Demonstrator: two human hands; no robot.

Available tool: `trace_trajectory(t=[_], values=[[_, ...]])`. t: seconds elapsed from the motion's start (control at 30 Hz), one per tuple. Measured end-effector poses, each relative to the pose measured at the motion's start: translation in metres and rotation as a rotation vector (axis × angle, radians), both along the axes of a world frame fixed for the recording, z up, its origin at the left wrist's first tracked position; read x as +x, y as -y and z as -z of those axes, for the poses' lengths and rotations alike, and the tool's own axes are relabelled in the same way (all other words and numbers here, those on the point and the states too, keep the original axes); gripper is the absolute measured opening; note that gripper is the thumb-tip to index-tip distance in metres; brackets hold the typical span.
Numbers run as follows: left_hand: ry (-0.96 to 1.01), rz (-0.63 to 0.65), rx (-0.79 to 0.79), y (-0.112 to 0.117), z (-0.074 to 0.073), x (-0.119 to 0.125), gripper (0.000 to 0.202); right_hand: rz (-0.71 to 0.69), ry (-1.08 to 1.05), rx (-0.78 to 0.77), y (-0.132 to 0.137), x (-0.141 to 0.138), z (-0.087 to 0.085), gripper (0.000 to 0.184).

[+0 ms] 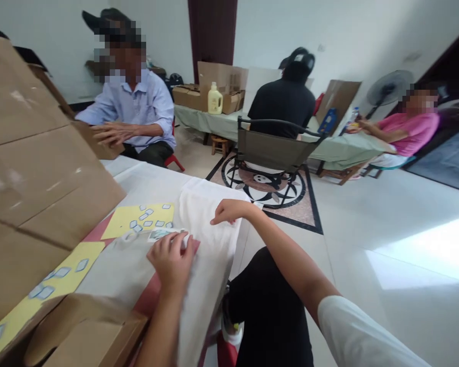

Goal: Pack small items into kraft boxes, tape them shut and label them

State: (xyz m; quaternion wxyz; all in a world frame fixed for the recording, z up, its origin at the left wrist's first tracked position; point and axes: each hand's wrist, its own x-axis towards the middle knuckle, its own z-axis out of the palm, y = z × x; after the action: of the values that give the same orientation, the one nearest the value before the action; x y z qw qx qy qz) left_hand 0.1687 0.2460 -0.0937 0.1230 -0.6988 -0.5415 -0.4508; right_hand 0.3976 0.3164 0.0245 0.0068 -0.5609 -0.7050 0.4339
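Observation:
On the cloth-covered table [210,285], my left hand [171,262] has its fingers curled around a small white object [184,241], mostly hidden by them. Against its fingertips lies a printed slip of paper [158,234] with a greenish picture. My right hand [231,211] hangs over the white cloth near the table's corner, fingers bent together; anything between them is hidden. Beyond the left hand is a yellow sheet [118,220] with several small blue-edged pieces [148,224]. Another yellow sheet [94,252] with similar pieces lies nearer, along the cardboard.
Stacked cardboard boxes [34,153] wall off the left side. An open cardboard box [87,336] stands at the near left edge. Across the table sits a person in a light blue shirt [137,104]. Further back are a folding chair [277,148], other seated people and a long covered table [336,151].

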Motion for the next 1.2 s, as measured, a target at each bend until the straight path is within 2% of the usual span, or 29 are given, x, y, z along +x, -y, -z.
trace_trajectory(t=[0.13,0.47,0.53,0.6,0.7,0.8,0.97,1.07,1.2], values=[[0.02,-0.022,-0.017,-0.002,0.002,-0.001,0.018,-0.075,-0.008,-0.079,0.008,0.005,-0.002,0.033],[0.07,-0.036,-0.069,-0.001,0.002,0.0,0.021,-0.143,-0.065,-0.08,0.017,0.016,0.002,0.024],[0.024,0.026,-0.113,0.0,0.002,0.002,0.022,-0.154,-0.07,-0.081,0.015,0.016,0.005,0.025],[-0.083,0.143,-0.181,0.002,0.002,0.006,0.027,-0.135,-0.077,-0.068,0.013,0.012,0.008,0.027],[-0.199,0.233,-0.233,0.004,0.004,0.01,0.035,-0.04,-0.118,0.029,0.006,0.0,0.019,0.03],[-0.194,0.188,-0.213,0.004,0.006,0.011,0.034,0.07,-0.234,0.135,-0.002,-0.02,0.037,0.029],[-0.136,0.039,-0.185,0.003,0.007,0.008,0.036,0.192,-0.335,0.134,-0.01,-0.061,0.061,0.009],[-0.101,-0.03,-0.193,0.003,0.005,0.007,0.035,0.161,-0.35,0.104,-0.011,-0.077,0.064,0.011],[-0.078,-0.042,-0.216,0.004,0.003,0.007,0.036,0.101,-0.344,0.041,-0.007,-0.085,0.059,0.009]])
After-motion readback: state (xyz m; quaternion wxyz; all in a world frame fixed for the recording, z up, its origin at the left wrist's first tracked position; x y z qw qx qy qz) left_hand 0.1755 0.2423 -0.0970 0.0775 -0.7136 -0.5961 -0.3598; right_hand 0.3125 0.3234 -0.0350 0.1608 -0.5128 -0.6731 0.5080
